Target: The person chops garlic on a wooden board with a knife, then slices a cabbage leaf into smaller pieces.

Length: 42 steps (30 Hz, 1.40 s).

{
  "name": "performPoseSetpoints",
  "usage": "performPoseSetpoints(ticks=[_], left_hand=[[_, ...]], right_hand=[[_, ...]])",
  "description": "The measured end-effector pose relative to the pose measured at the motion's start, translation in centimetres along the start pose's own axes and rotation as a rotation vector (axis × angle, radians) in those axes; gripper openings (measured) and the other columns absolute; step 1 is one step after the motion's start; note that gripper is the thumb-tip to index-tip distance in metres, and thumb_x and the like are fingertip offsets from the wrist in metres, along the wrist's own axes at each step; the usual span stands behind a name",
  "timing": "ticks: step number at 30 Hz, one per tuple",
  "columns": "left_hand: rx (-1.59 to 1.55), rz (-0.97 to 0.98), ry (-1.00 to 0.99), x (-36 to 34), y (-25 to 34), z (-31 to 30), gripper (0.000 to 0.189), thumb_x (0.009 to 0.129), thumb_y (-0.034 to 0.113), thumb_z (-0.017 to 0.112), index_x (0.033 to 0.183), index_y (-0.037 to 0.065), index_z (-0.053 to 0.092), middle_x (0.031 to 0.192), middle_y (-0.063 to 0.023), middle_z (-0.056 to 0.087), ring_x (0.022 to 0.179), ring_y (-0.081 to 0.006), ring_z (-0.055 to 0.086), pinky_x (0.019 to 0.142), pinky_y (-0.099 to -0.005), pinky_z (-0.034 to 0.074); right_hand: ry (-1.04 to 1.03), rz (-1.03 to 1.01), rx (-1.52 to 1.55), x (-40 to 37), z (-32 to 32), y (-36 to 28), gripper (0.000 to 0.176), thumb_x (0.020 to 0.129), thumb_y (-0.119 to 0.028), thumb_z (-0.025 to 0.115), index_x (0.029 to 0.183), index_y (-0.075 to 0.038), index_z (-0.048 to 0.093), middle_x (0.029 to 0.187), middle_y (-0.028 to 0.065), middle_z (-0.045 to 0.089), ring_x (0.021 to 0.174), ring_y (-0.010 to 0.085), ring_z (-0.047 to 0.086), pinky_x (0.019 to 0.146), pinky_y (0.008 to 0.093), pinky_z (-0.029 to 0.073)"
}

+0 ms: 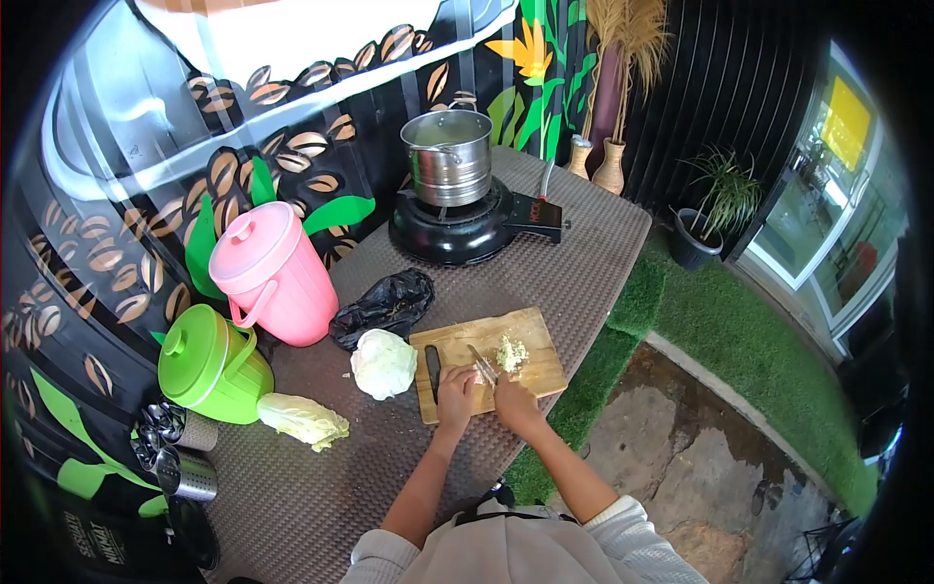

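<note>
My right hand (516,405) is closed round the handle of a knife (483,364), whose blade lies low over the wooden cutting board (545,375). Close to the blade, my left hand (455,397) has its fingers bunched together on the board, at a small pale piece too hidden to name. Beyond the knife sits a little heap of finely chopped pale bits (512,352). A dark elongated shape (433,366) shows along the board's left side. Just left of the board stands a round cabbage (383,364), and farther left lies a napa cabbage (304,419).
A steel pot (448,161) stands on a black gas stove (452,237) at the back. Left are a black plastic bag (384,307), a pink lidded jug (282,277), a green lidded jug (216,370) and metal utensil holders (187,474). The table's edge (613,302) runs along the right.
</note>
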<state>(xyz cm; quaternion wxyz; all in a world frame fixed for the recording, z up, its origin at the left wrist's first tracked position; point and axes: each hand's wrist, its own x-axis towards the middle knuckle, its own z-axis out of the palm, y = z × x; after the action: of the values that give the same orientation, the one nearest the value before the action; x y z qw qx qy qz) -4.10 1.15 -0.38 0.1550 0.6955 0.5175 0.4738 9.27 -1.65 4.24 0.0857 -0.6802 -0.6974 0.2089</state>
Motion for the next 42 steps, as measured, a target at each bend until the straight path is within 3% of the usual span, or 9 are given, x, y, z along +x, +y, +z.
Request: performPoseSetpoints(ticks=[2,4,8,15,18,19,27,34,42], left_hand=[[-0.008,-0.003,-0.001,0.1,0.1,0.0,0.011,0.079,0.002,0.065,0.088,0.000,0.070,0.094,-0.0114,0.068,0.094,-0.0291,0.057,0.083,-0.0368,0.047],[-0.004,-0.008,-0.012,0.0,0.1,0.0,0.011,0.081,0.004,0.062,0.087,-0.002,0.070,0.098,-0.0113,0.067,0.097,-0.0283,0.056,0.084,-0.0368,0.047],[0.013,0.016,-0.016,0.1,0.5,-0.2,0.012,0.081,0.003,0.062,0.088,-0.002,0.070,0.098,-0.0115,0.067,0.096,-0.0283,0.056,0.084,-0.0370,0.047],[-0.001,-0.014,-0.001,-0.1,0.3,-0.1,0.011,0.081,0.003,0.063,0.088,-0.003,0.070,0.096,-0.0130,0.068,0.094,-0.0292,0.058,0.082,-0.0376,0.048],[-0.013,0.000,0.017,0.0,0.0,0.1,0.011,0.081,0.003,0.063,0.087,-0.003,0.070,0.095,-0.0136,0.068,0.092,-0.0297,0.059,0.081,-0.0377,0.049],[-0.008,0.019,0.026,-0.1,0.0,0.2,0.011,0.081,0.003,0.063,0.086,-0.003,0.070,0.094,-0.0139,0.068,0.092,-0.0300,0.059,0.081,-0.0379,0.049],[-0.006,0.000,-0.005,-0.1,0.4,-0.1,0.010,0.080,0.002,0.063,0.087,-0.004,0.068,0.095,-0.0137,0.067,0.095,-0.0302,0.058,0.084,-0.0375,0.048],[-0.019,-0.005,-0.004,0.0,0.2,0.0,0.010,0.080,0.001,0.063,0.086,-0.004,0.069,0.096,-0.0134,0.068,0.097,-0.0299,0.058,0.085,-0.0375,0.048],[-0.015,-0.028,-0.001,-0.1,0.1,-0.1,0.011,0.079,0.002,0.065,0.088,-0.001,0.071,0.096,-0.0125,0.069,0.097,-0.0277,0.060,0.083,-0.0359,0.049]], right_hand=[[0.053,-0.016,-0.008,-0.9,1.5,0.1,0.030,0.087,-0.010,0.049,0.112,0.003,0.042,0.080,0.0260,0.065,0.076,0.0411,0.066,0.065,0.0495,0.054],[0.120,0.092,-0.027,-1.5,3.1,-0.9,0.030,0.086,-0.008,0.050,0.113,0.003,0.042,0.077,0.0239,0.066,0.072,0.0393,0.067,0.062,0.0468,0.055],[0.239,-0.005,-0.125,0.1,4.0,-0.7,0.031,0.087,-0.014,0.051,0.112,0.004,0.045,0.068,0.0139,0.066,0.063,0.0311,0.069,0.052,0.0378,0.056],[-0.026,0.017,-0.012,-1.8,0.7,0.1,0.032,0.086,-0.008,0.051,0.113,0.005,0.040,0.085,0.0272,0.064,0.078,0.0428,0.066,0.068,0.0480,0.055],[0.114,0.111,0.060,-3.7,2.4,-0.8,0.025,0.088,-0.010,0.048,0.109,0.002,0.042,0.084,0.0280,0.064,0.078,0.0439,0.066,0.068,0.0502,0.054],[0.130,0.089,-0.063,-3.6,2.8,-0.8,0.024,0.089,-0.010,0.046,0.109,0.002,0.043,0.082,0.0227,0.067,0.075,0.0346,0.069,0.061,0.0418,0.057],[0.028,-0.022,-0.054,-0.3,1.2,-0.1,0.038,0.081,-0.008,0.060,0.111,0.004,0.042,0.081,0.0236,0.066,0.079,0.0382,0.068,0.066,0.0451,0.056],[0.105,0.143,0.000,-2.1,3.4,-1.5,0.018,0.092,-0.011,0.042,0.106,0.000,0.042,0.080,0.0245,0.066,0.076,0.0387,0.068,0.065,0.0460,0.056],[-0.121,0.043,-0.044,-0.6,-0.4,-1.0,0.041,0.088,-0.010,0.050,0.125,0.004,0.038,0.094,0.0274,0.065,0.084,0.0388,0.067,0.071,0.0451,0.055]])
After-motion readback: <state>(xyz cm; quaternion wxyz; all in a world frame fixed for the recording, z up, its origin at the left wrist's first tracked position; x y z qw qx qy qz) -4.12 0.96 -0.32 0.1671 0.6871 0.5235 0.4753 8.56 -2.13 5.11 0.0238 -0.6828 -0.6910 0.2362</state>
